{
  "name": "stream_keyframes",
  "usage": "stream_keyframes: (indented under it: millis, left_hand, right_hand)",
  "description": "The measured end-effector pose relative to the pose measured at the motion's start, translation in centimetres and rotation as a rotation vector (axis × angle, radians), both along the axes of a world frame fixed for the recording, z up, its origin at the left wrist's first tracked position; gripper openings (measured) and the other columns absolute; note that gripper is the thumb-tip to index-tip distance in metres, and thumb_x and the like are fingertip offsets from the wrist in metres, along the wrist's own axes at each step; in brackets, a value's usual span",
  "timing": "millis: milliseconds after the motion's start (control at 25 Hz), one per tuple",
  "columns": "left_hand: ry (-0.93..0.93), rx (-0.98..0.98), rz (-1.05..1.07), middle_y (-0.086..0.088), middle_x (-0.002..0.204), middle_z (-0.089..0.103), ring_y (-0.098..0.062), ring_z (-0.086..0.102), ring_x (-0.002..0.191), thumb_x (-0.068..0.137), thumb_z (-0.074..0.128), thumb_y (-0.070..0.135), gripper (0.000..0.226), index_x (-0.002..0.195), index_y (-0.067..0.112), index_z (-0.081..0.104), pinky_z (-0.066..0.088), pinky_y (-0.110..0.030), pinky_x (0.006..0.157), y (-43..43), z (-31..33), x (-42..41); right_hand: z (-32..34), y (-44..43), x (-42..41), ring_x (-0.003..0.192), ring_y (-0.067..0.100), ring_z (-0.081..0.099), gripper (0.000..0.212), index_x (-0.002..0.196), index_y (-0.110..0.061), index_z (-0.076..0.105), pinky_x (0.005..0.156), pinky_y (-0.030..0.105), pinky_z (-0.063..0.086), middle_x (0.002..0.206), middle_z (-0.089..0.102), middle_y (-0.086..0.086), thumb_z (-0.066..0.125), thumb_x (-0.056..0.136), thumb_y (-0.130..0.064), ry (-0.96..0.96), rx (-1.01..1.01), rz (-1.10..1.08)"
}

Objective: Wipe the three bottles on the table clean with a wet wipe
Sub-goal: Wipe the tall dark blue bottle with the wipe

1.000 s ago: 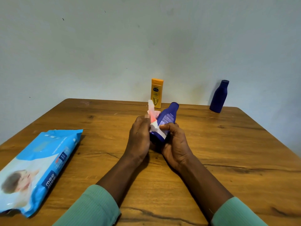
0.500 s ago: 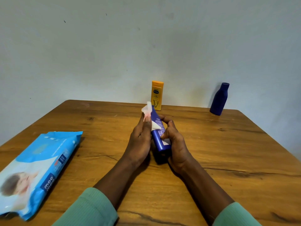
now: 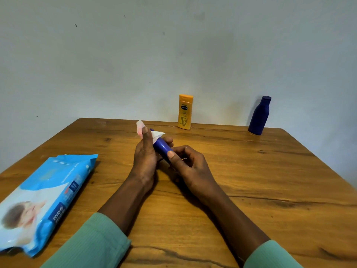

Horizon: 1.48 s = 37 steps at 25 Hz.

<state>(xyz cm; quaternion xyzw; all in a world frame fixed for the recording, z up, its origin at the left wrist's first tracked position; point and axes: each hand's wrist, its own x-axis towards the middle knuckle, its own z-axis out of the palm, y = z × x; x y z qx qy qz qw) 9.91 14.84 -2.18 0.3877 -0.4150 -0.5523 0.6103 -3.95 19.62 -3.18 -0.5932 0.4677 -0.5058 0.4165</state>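
Note:
A small blue bottle [image 3: 161, 147] is held over the middle of the wooden table [image 3: 251, 180], tilted with its top pointing away to the left. My right hand [image 3: 190, 167] grips its lower end with thumb and curled fingers. My left hand [image 3: 145, 157] holds a white wet wipe [image 3: 152, 132] wrapped around the bottle's upper end. An orange-yellow lotion bottle [image 3: 185, 112] stands upright at the table's far edge. Further right, a dark blue bottle [image 3: 259, 115] stands near the far right corner.
A light blue pack of wet wipes [image 3: 40, 198] lies flat on the left part of the table near the front edge. A plain pale wall rises behind the table's far edge.
The blue bottle has swung from pointing up-right to pointing away to the left. The wipe has slid toward its top end, and my right hand has shifted to the bottle's base.

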Motion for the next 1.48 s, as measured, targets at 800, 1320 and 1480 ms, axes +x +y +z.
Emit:
stream_keyframes:
  millis: [800,1320,1480]
  left_hand:
    - [-0.042,-0.006,0.037,-0.006,0.083,0.069,-0.024,0.069,0.080,0.078,0.041,0.083,0.075,0.117,0.022,0.061,0.059,-0.042,0.080,0.1,-0.2,-0.8]
    - [0.100,0.085,-0.057,-0.007,0.089,0.079,-0.022,0.078,0.081,0.098,0.045,0.067,0.060,0.115,0.014,0.067,0.063,-0.038,0.073,0.1,-0.1,-0.5]
    - [-0.080,0.041,0.105,-0.004,0.097,0.075,-0.021,0.075,0.090,0.098,0.036,0.072,0.053,0.110,0.027,0.062,0.061,-0.040,0.085,0.0,0.2,-0.4]
  right_hand:
    - [-0.5,0.6,1.3,0.081,0.025,0.070,0.047,0.117,-0.014,0.073,0.063,0.036,0.057,0.094,0.073,0.019,0.063,0.098,-0.055,-0.127,0.053,0.073]
    - [1.4,0.8,-1.9,0.043,0.015,0.061,0.055,0.120,-0.008,0.074,0.034,0.018,0.044,0.075,0.069,0.014,0.057,0.099,-0.055,-0.619,0.648,0.474]
    - [0.6,0.7,0.5,0.067,0.015,0.066,0.060,0.143,-0.022,0.052,0.054,0.028,0.054,0.102,0.070,0.010,0.060,0.097,-0.059,-0.321,0.319,0.264]
